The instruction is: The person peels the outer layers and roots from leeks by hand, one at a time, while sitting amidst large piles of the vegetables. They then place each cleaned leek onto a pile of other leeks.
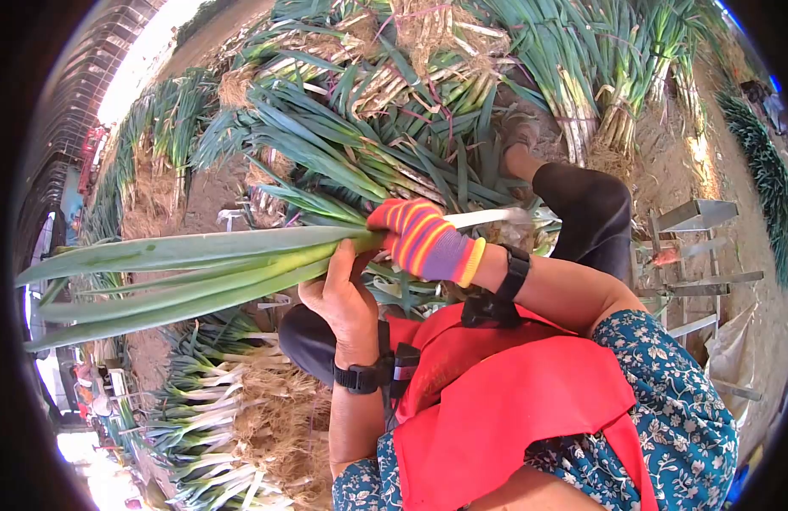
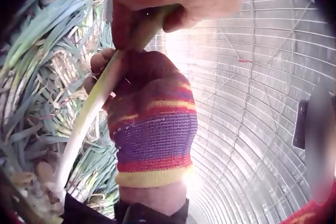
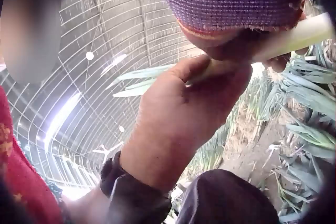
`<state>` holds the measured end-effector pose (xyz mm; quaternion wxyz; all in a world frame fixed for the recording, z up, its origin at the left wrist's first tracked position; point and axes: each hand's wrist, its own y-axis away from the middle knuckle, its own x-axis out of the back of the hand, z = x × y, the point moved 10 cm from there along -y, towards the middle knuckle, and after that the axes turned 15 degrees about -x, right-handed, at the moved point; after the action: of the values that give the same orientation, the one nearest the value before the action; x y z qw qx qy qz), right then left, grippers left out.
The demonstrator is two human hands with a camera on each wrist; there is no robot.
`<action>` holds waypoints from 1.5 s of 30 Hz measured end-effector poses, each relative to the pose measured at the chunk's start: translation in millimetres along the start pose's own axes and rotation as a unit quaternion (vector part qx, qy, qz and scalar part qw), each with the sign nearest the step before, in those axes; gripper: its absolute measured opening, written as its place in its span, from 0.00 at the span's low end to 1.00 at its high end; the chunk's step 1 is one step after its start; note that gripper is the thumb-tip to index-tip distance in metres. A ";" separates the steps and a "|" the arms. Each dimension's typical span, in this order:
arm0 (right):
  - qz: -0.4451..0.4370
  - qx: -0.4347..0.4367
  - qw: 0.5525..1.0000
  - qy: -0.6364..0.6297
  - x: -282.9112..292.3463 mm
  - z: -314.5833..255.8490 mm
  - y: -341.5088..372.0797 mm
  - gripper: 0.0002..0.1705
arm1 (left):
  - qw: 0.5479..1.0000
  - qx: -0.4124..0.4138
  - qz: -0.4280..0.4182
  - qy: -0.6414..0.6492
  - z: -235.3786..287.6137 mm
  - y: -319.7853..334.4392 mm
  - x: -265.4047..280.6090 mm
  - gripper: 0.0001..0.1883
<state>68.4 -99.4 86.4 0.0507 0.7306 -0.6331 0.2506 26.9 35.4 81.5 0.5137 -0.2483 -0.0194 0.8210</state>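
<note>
A single leek point(image 1: 206, 248) lies across in front of the body, its long green leaves fanning out left and its white shank point(image 1: 487, 217) pointing right. My bare left hand point(image 1: 341, 294) grips it at the base of the leaves, thumb up against them. Right beside it, my right hand point(image 1: 428, 241), in a striped knit glove, holds the upper shank. In the left wrist view the pale shank point(image 2: 79, 129) slants down past the glove point(image 2: 155, 134) to its root end. The right wrist view shows the left fingers and thumb around the leek point(image 3: 289, 43), close against the gloved hand.
Piled leeks point(image 1: 326, 140) cover the ground ahead, with tied bundles point(image 1: 573, 94) standing behind. At lower left lies a row of leeks with brown roots point(image 1: 275, 426). A metal frame point(image 1: 692, 281) stands on the right. The person's knee point(image 1: 585, 204) is bent close by the hands.
</note>
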 end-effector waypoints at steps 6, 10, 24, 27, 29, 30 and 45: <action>-0.135 -0.228 0.891 -0.368 -2.2 72.9 -9.5 0.18 | 0.997 -0.057 -0.055 0.005 31.7 -16.6 16.0 0.12; -0.004 0.133 0.990 0.044 14.6 -18.1 15.4 0.27 | 1.000 -0.025 -0.016 0.007 25.4 -17.4 22.8 0.12; -0.010 0.019 0.998 0.054 -18.7 -8.2 19.0 0.18 | 0.998 -0.041 -0.003 -0.045 -2.7 10.2 24.3 0.13; -0.135 -0.187 0.973 0.025 -37.2 39.6 5.1 0.17 | 0.994 -0.097 0.022 -0.044 14.1 14.9 29.2 0.12; -0.156 -0.080 0.981 0.087 -41.2 73.7 -8.7 0.15 | 0.996 -0.084 0.006 -0.015 26.0 11.3 24.5 0.11; -0.195 -0.157 0.955 -0.156 -32.6 75.8 -5.0 0.16 | 0.998 -0.060 -0.013 -0.003 29.5 5.7 22.6 0.11; -0.440 -0.353 0.818 -0.110 -46.0 21.6 39.7 0.15 | 0.962 0.048 -0.166 0.210 13.3 -16.3 21.0 0.17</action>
<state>33.8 -74.2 38.2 0.3407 0.8859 -0.2905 -0.1211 27.5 64.0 89.7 0.6467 -0.3835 0.0874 0.6535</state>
